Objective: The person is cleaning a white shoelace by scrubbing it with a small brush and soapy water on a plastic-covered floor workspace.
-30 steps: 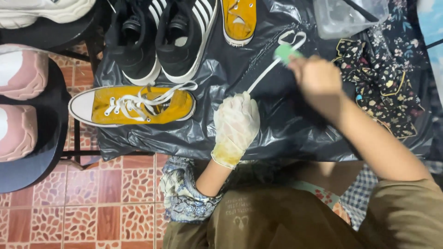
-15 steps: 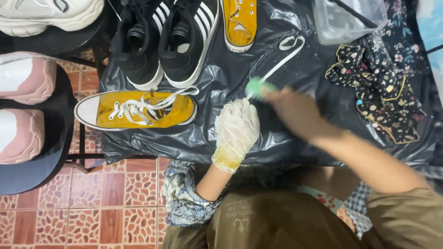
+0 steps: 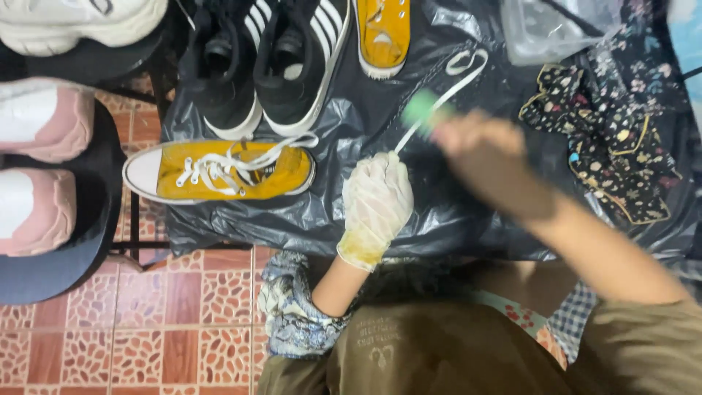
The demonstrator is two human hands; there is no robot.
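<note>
My left hand [image 3: 376,205], in a stained white glove, presses the near end of a white shoelace [image 3: 453,80] onto black plastic sheeting [image 3: 365,124]. The lace runs up and to the right, ending in a loop. My bare right hand [image 3: 486,150] is blurred and grips a small green brush [image 3: 422,111] over the lace, just beyond the gloved hand. A yellow canvas sneaker [image 3: 219,170] with white laces lies on its side to the left of the glove.
A pair of black sneakers with white stripes [image 3: 267,66] and a second yellow sneaker [image 3: 382,33] sit at the far edge. Floral black cloth [image 3: 621,146] and a clear plastic container [image 3: 556,29] lie right. Pink-and-white shoes [image 3: 40,168] rest on a black stool at left, above tiled floor [image 3: 146,322].
My right hand has moved with the green brush down along the lace toward the glove, then slightly back up. The gloved left hand has stayed pressing the lace.
</note>
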